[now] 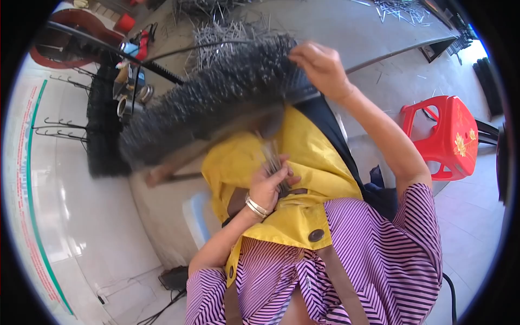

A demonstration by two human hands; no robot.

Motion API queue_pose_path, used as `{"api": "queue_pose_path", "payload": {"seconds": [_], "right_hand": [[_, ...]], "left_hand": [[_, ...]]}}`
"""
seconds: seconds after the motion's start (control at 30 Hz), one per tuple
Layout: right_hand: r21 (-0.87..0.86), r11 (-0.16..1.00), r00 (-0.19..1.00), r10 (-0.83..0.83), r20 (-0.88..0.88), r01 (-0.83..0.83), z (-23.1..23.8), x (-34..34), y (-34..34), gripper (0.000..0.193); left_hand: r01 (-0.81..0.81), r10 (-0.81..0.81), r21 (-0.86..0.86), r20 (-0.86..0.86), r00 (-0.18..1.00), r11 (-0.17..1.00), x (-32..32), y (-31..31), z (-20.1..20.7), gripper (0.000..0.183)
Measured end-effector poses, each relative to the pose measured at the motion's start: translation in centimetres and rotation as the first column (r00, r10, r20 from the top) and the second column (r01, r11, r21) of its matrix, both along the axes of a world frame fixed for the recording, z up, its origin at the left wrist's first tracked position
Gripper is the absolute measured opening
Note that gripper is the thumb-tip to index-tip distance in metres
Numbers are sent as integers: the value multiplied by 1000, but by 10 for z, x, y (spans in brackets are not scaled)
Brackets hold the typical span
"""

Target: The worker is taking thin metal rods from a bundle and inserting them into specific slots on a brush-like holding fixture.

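Observation:
Low over the yellow apron (319, 157), my left hand (269, 184) is closed around a small bunch of thin, light-coloured sticks or rods, blurred at their upper ends. My right hand (322, 69) is raised at the far right end of a long black rack (211, 92) that is densely set with dark, bristle-like upright pieces. Its thumb and fingers are pinched together beside the outermost bristles. Whatever they pinch is too small to make out. The rack slants across in front of me, and its near lower edge is smeared by motion.
Behind the rack, loose thin grey strips (222, 38) lie heaped on a grey table (325, 21). A red plastic stool (457, 138) stands at the right. Left are black hooks (62, 130), a metal cup (125, 106) and a large red round basin (51, 46).

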State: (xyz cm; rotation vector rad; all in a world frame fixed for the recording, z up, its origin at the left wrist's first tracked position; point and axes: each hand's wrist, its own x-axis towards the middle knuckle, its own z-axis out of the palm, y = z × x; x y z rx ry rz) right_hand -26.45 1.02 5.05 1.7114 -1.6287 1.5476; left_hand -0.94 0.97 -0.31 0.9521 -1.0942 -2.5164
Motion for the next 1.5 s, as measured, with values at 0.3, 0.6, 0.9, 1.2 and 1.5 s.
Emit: {"api": "queue_pose_path", "payload": {"seconds": [0.3,0.6,0.9,1.2,1.5], "right_hand": [[-103,992,991,-89,-99,79,-13,-2,-9,14],[-42,994,993,-100,57,103,-21,1,-13,8],[157,986,989,-68,129,47,-23,9,-12,13],[340,907,967,-249,-43,249,-8,12,-18,8],[480,826,954,-227,-197,296,10,-7,-21,6]], "left_hand": [[13,-12,40,-29,1000,999,-1,0,-7,28],[-29,28,-9,-36,999,1000,4,-3,-14,27],[-21,35,116,-116,993,993,4,-8,-20,21],[-56,57,32,-33,998,998,6,-1,-13,19],[-124,123,40,9,992,992,0,-1,-5,16]]}}
